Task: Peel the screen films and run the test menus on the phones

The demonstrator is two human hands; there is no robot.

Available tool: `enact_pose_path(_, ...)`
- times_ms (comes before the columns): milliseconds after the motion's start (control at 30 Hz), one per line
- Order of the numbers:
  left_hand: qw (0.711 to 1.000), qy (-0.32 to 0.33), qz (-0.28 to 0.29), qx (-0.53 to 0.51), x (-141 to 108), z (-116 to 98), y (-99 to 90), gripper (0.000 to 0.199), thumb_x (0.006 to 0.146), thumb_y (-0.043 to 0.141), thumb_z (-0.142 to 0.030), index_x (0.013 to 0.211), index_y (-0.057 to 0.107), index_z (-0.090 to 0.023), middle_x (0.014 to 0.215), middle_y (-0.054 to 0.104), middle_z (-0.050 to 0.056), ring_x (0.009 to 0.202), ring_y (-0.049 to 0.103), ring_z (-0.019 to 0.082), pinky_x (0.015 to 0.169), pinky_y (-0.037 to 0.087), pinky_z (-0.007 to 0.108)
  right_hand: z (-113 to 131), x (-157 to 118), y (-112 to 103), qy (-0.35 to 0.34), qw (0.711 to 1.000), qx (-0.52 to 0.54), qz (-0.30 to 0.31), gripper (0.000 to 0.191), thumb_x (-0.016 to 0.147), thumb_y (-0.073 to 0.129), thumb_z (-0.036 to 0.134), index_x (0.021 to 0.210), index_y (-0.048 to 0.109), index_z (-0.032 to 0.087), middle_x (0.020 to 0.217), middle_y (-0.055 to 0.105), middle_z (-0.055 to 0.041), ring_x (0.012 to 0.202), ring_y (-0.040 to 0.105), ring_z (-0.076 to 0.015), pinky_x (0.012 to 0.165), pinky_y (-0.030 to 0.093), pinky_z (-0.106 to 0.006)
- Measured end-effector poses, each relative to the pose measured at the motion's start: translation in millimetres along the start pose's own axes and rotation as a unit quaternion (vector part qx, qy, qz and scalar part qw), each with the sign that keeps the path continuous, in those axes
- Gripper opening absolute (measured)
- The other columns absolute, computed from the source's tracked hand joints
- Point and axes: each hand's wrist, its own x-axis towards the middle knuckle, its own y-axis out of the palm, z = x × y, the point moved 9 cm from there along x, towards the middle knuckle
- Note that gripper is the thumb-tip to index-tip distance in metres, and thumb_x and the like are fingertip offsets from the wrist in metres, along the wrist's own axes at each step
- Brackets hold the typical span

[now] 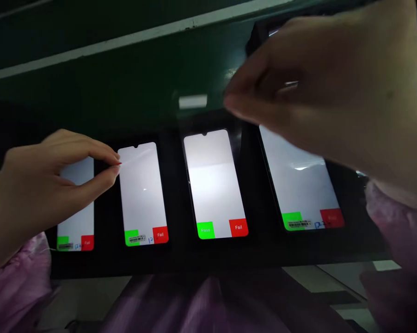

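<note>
Several phones with lit white screens lie in a row on a dark surface, each with green and red boxes at its lower end. My left hand (52, 178) is over the leftmost phone (77, 203), thumb and forefinger pinched at a tiny red tip by the top left corner of the second phone (142, 192). My right hand (319, 92), blurred, is raised over the rightmost phone (298, 185) with its fingertips pressed together; what they hold is unclear. The third phone (215, 185) shows Pass and Fail plainly. A blurred white strip (193, 101) appears above it.
Barcode labels and blue handwriting mark the lower ends of the other phones. A pale line (125, 40) crosses the green table (125, 88) behind them. The dark surface's front edge runs close to my purple clothing (201, 305).
</note>
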Motion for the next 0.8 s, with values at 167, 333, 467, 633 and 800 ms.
enact_pose_path(167,0.998,0.061,-0.003,-0.007,-25,-43,-8.3,0.021,0.099,0.065,-0.047,0.095,0.076,-0.029,0.093,0.079,-0.010,0.080,0.074,0.010,0.051,0.045,0.018,-32,14,-13,0.141,0.982,0.102,-0.074,0.012,0.093,0.069,0.022,0.096,0.077,0.014,0.105,0.076,0.0011,0.080,0.064,-0.0064,0.070,0.048,-0.025)
enact_pose_path(333,0.991,0.128,0.012,-0.027,-55,-62,-9.2,0.016,0.100,0.063,-0.037,0.090,0.073,-0.029,0.091,0.081,-0.010,0.092,0.080,0.015,0.073,0.063,0.022,-25,5,-11,0.123,0.978,0.139,-0.091,0.012,0.094,0.069,0.021,0.096,0.076,0.010,0.101,0.075,-0.0017,0.083,0.062,-0.0051,0.070,0.047,-0.022)
enact_pose_path(467,0.990,0.138,0.020,-0.030,-84,-63,-8.8,0.007,0.099,0.066,-0.031,0.097,0.072,-0.031,0.100,0.081,-0.012,0.101,0.080,0.013,0.109,0.060,0.026,-19,-3,-10,0.132,0.979,0.136,-0.076,0.012,0.096,0.068,0.020,0.098,0.074,0.010,0.101,0.074,-0.0010,0.079,0.061,-0.0035,0.066,0.049,-0.018)
enact_pose_path(633,0.989,0.146,0.013,-0.035,-119,-64,-10.5,0.015,0.099,0.065,-0.034,0.112,0.072,-0.037,0.110,0.081,-0.014,0.101,0.079,0.011,0.100,0.061,0.018,-7,-18,-6,0.136,0.977,0.153,-0.052,0.005,0.095,0.067,0.014,0.093,0.070,0.011,0.099,0.074,-0.0004,0.090,0.067,-0.0056,0.064,0.048,-0.014)
enact_pose_path(800,0.983,0.161,0.067,-0.059,-147,-65,-0.5,0.027,0.101,0.060,-0.029,0.125,0.071,-0.038,0.117,0.080,-0.010,0.108,0.078,0.011,0.100,0.062,0.018,-4,-42,7,0.128,0.976,0.177,0.014,0.004,0.097,0.069,0.019,0.098,0.071,0.016,0.086,0.075,0.0030,0.063,0.061,-0.0016,0.058,0.047,-0.014)
